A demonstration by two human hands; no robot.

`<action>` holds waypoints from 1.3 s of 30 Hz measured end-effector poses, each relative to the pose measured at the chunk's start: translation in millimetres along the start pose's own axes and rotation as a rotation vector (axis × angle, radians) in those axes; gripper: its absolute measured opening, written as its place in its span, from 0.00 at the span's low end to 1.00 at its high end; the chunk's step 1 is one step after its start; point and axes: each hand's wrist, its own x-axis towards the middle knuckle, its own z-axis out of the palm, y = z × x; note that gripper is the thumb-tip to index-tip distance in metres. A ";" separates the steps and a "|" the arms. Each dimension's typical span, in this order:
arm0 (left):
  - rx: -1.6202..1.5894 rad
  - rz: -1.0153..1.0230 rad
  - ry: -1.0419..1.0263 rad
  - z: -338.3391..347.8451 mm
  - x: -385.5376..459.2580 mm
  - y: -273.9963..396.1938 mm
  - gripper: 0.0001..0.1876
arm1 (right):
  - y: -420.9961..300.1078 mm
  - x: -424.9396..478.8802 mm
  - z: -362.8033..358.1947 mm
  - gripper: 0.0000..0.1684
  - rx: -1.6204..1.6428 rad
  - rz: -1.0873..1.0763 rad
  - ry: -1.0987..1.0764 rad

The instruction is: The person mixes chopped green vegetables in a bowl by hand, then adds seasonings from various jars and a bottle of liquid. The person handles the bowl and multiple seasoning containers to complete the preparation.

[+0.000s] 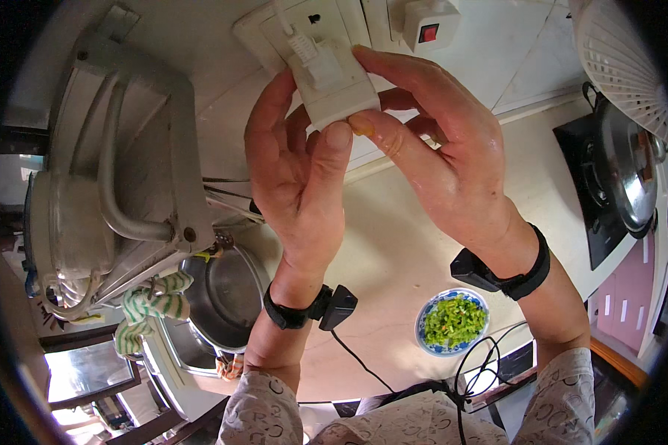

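A white plug adapter point(345, 100) stands out from the white wall socket point(256, 33), and a white plug with a cord point(320, 64) sits in its face. My left hand point(298, 172) grips the adapter's left side, its thumb at the lower edge. On the other side, my right hand point(451, 139) has its index finger on the upper right edge and its thumb at the bottom corner, close to the left thumb. The adapter hides parts of several fingers on both hands. A black strap with a small device circles each wrist.
A blue-and-white bowl point(417, 328) of chopped green vegetable stands on the counter point(378, 272). Left are a metal rack point(183, 133), a metal pot point(234, 295) and a striped cloth point(156, 303). Right are a lidded pan point(623, 178) on a black stove and a white slatted cover point(618, 50).
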 end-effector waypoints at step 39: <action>0.041 -0.073 0.075 -4.2 5.7 -5.5 0.30 | 9.2 13.9 5.7 0.24 0.264 0.112 -0.004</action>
